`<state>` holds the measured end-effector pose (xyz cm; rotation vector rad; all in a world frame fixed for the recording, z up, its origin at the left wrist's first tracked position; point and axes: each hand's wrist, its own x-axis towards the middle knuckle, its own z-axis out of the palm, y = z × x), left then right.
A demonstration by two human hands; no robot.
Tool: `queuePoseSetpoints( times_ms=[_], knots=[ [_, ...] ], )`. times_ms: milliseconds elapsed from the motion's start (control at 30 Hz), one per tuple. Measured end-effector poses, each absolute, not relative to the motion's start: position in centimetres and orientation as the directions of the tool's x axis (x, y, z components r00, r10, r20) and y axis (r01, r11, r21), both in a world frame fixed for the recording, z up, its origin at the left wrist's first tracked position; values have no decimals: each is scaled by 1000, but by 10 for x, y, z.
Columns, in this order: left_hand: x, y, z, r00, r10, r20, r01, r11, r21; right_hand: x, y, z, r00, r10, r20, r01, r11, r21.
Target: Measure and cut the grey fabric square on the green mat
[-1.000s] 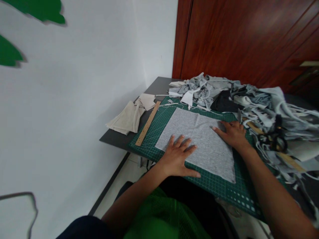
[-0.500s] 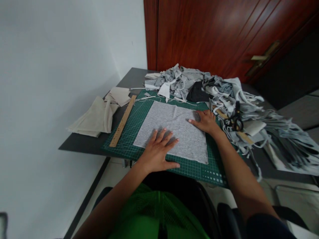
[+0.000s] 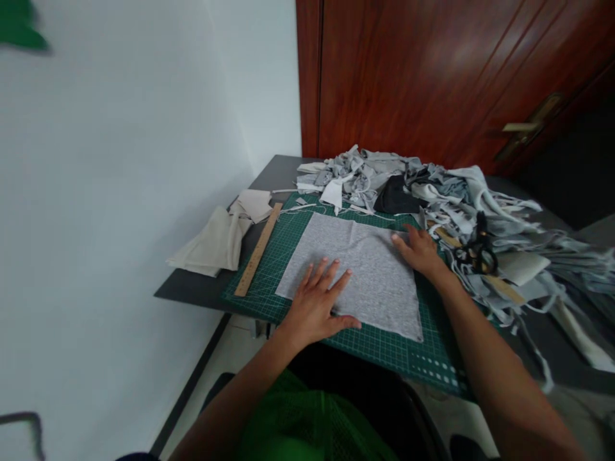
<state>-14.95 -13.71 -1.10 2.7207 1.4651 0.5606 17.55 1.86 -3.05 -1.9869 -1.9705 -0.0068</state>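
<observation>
A grey piece of fabric [image 3: 365,269] lies spread on the green cutting mat [image 3: 384,349], with a slight crease near its far edge. My left hand [image 3: 314,307] rests flat on the fabric's near left part, fingers spread and thumb out to the right. At the far right corner of the fabric is my right hand [image 3: 419,251], fingers stretched and thumb apart, holding nothing. A wooden ruler [image 3: 258,250] lies along the mat's left side, apart from both hands.
Folded cream cloth [image 3: 216,246] sits left of the ruler on the dark table [image 3: 192,288]. Grey fabric scraps [image 3: 360,169] are heaped along the back and right, with a black cloth piece [image 3: 398,195] among them. Black-handled scissors [image 3: 478,250] lie on the right heap.
The whole view has shifted, so everything appears lower and further right. My right hand has slid slightly outward toward the fabric's right edge. My left hand stays spread on the fabric.
</observation>
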Motion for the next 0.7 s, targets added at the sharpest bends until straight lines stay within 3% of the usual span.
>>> queuePoseSetpoints(
  times_ms=[167, 333, 433, 567, 700],
  knots=[
    [-192, -118, -3, -10, 834, 552, 977, -109, 183, 179, 28, -44, 80, 948, 307, 947, 24, -321],
    [-244, -107, 3, -347, 745, 570, 937, 291, 191, 181, 32, -48, 75, 942, 328, 943, 41, -330],
    [-257, -106, 4, -386, 785, 484, 918, 377, 122, 181, 34, -50, 82, 933, 350, 942, 42, -333],
    [-258, -109, 8, -357, 857, 372, 931, 361, 61, 181, 35, -55, 82, 920, 383, 935, 62, -350],
    [-259, -110, 9, -330, 876, 350, 941, 335, 49, 182, 36, -56, 73, 901, 427, 917, 108, -384]
  ],
)
